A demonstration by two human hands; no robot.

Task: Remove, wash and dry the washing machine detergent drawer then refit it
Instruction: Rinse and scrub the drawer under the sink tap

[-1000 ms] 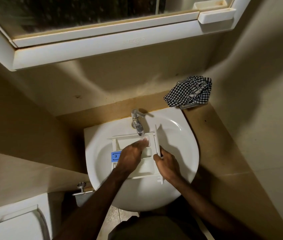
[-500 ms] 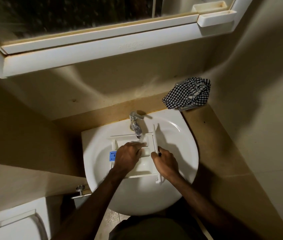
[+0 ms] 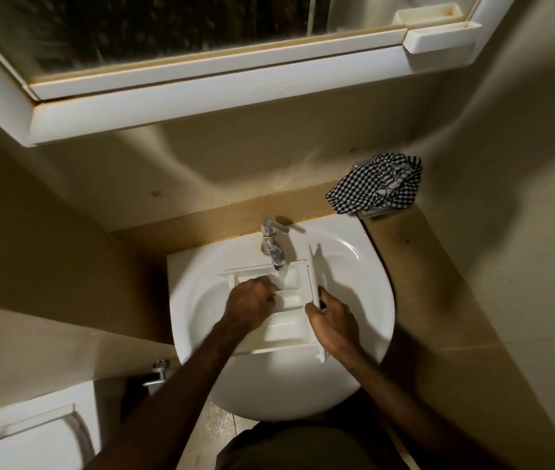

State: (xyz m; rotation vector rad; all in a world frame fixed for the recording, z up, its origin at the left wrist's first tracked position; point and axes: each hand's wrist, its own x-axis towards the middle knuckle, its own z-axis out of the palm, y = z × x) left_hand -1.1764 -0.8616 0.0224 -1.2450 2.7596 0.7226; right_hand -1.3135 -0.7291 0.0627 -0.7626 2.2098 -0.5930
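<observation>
We counted one white sink (image 3: pixel 364 266), one metal tap (image 3: pixel 273 244) and one white detergent drawer (image 3: pixel 286 329) with three compartments that we could make out. There were two hands: a left hand (image 3: pixel 250 305) and a right hand (image 3: pixel 332 322). We also counted one checked cloth (image 3: pixel 376 188), one mirror cabinet (image 3: pixel 201 96), one toilet (image 3: pixel 31 435) and one small wall valve (image 3: pixel 159 371).

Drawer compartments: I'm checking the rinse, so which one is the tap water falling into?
The far-right compartment of the detergent drawer, directly under the tap. The left hand covers the far-left one; nearer ones get no stream.
</observation>
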